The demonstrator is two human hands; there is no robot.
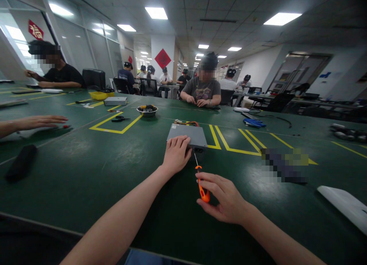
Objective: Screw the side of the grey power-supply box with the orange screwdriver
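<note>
A grey metal power supply unit [187, 134] lies flat on the green table [137, 211], its coloured cables [186, 123] bunched at the far side. My left hand [177, 152] grips its near left corner, fingers over the top and thumb down by the near face. In my right hand [220, 196] an orange-handled screwdriver [203, 192] is held between the fingertips and thumb. Its thin shaft points away from me, the tip at the near face of the unit beside the socket. Whether the tip sits in a screw is too small to tell.
A metal bowl [147, 111] with tools, a yellow basket [101, 95] and another grey box [115, 101] stand further left. Blue gloves [254, 122] lie right. A white object [344, 205] sits at the right edge. Another person's hand [43, 122] rests at left; a co-worker sits opposite.
</note>
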